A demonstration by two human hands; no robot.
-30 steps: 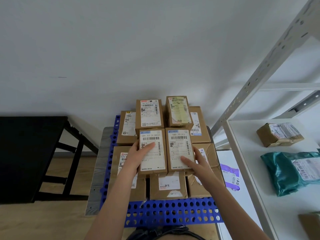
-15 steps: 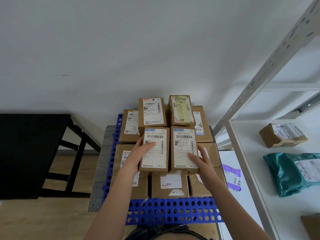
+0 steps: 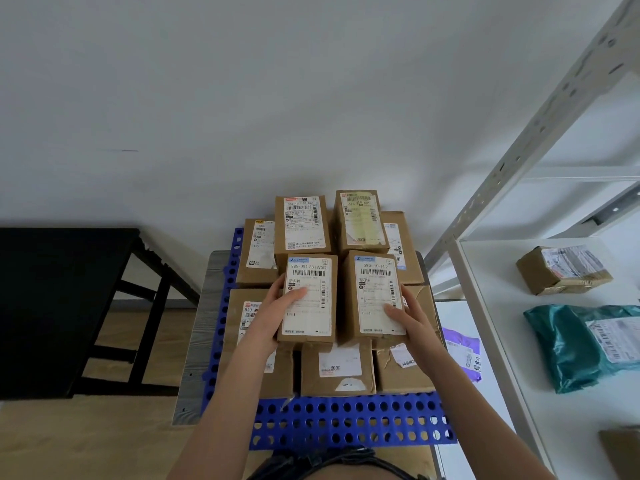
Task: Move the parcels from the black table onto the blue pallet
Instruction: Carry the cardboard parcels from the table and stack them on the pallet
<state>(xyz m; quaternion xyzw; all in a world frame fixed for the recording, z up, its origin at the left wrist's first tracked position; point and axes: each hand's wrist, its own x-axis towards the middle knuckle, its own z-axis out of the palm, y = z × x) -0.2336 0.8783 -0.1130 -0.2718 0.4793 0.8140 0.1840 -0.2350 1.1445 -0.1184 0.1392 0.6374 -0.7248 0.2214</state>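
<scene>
The pallet is stacked with brown parcels, lower ones mostly covered up. On top in front, the left box is gripped by the left hand and the right box by the right hand, thumbs laid on the labels. The table is cut off at the left.

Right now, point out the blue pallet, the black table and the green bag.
blue pallet (image 3: 346, 424): head view, perforated front edge
black table (image 3: 52, 299): head view, top
green bag (image 3: 564, 344): head view, crinkled middle
</scene>
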